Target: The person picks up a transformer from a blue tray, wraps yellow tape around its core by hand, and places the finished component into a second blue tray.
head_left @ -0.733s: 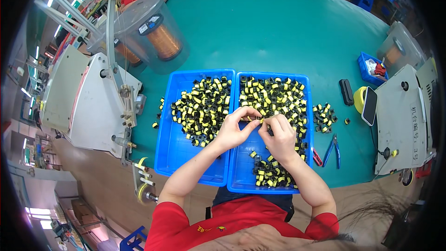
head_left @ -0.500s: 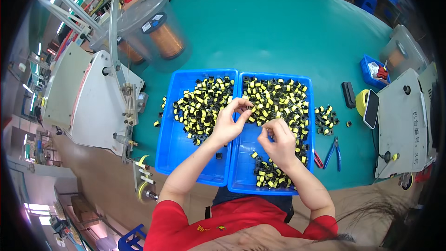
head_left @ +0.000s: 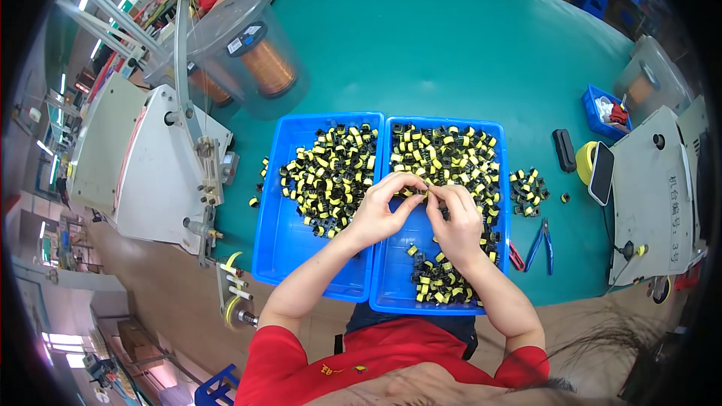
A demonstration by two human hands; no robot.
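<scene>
Over the right blue tray (head_left: 391,286), my two hands meet fingertip to fingertip. My left hand (head_left: 385,210) is closed in a pinch on a small black coil bobbin with yellow tape (head_left: 426,192), mostly hidden by the fingers. My right hand (head_left: 457,227) is also pinched, its thumb and forefinger at the same part. Below them lies a heap of similar taped bobbins (head_left: 444,152), with a smaller group (head_left: 440,286) at the tray's near end. The left blue tray (head_left: 289,252) touches this one and holds another heap of bobbins (head_left: 331,173).
Right of the trays lie loose bobbins (head_left: 529,194), blue-handled pliers (head_left: 540,248), a red-handled tool (head_left: 516,257) and a black case (head_left: 563,152). White machines stand at left (head_left: 162,173) and right (head_left: 662,195). Copper wire spools (head_left: 267,66) sit in clear tubs on the green table (head_left: 421,45).
My hands were apart; now their fingertips meet. My left hand has moved right and a little nearer, and my right hand's fingertips have risen slightly toward it.
</scene>
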